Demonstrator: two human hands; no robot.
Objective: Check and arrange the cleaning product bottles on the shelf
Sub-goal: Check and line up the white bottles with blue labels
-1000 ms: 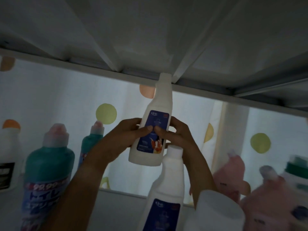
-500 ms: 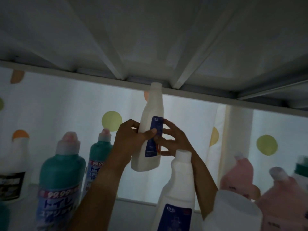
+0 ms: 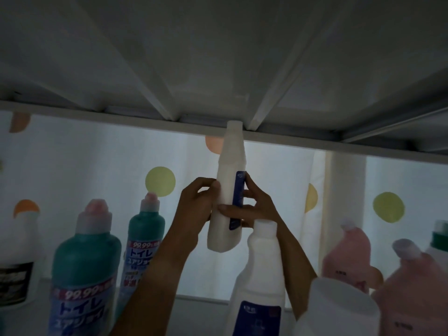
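Dim shelf (image 3: 213,300) w/ a dotted curtain (image 3: 84,166) glowing behind it, underside of the upper shelf (image 3: 218,57) filling the top of view. You hold the white bottle (image 3: 229,197) up in mid-air, cap nearly at the upper shelf's front rail. Vs. 1 s ago you've turned it: the blue label (image 3: 238,200) then faced you full-on, now it's edge-on, a thin strip on the bottle's right side. Bottle also sits more upright than before.

Your left hand (image 3: 197,207) grips the bottle's left side, fingers curled round it. Your right hand (image 3: 257,209) holds the right side, thumb laid across the front low down, index finger up along the label edge. Earlier both thumbs met on the label face.

Standing below: a second white bottle (image 3: 263,275) w/ the same blue label just in front of your right forearm, two teal bottles (image 3: 87,267) at left, pink bottles (image 3: 346,253) at right. View has shifted a bit, so the teal ones show more fully than 1 s ago.
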